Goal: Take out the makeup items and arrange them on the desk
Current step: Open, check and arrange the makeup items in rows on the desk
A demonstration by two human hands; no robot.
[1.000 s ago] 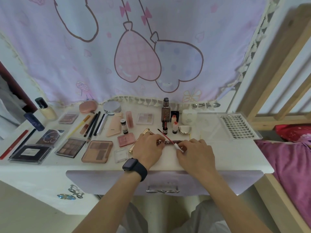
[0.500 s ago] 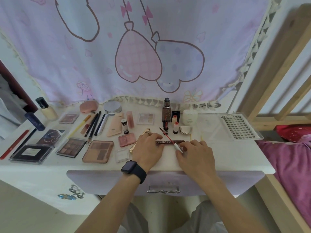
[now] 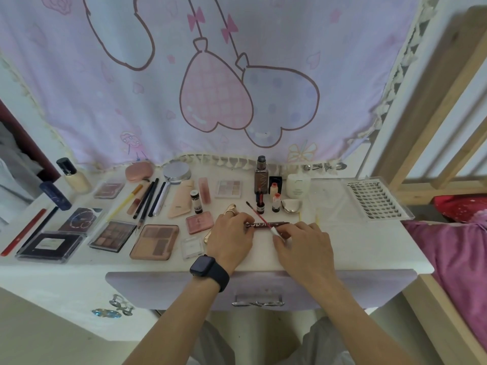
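Note:
A dark brown tube with pale lettering (image 3: 266,224) lies crosswise on the white desk (image 3: 369,248), near the middle. My left hand (image 3: 229,233), with a black watch on its wrist, pinches the tube's left end. My right hand (image 3: 303,243) holds the right end with its fingertips. A thin red stick with a white tip (image 3: 259,216) lies slantwise over the tube, its tip at my right fingers. A gold curved tool (image 3: 230,208) shows partly from under my left hand.
Palettes (image 3: 155,241), pencils (image 3: 147,198), small bottles (image 3: 261,177) and a white jar (image 3: 297,185) fill the desk's left and back. A clear lash tray (image 3: 376,200) lies at the right. Below the front edge is a closed drawer (image 3: 258,302). A curtain hangs behind.
Both hands and the tube have barely shifted. A little more of the tube's right end shows now.

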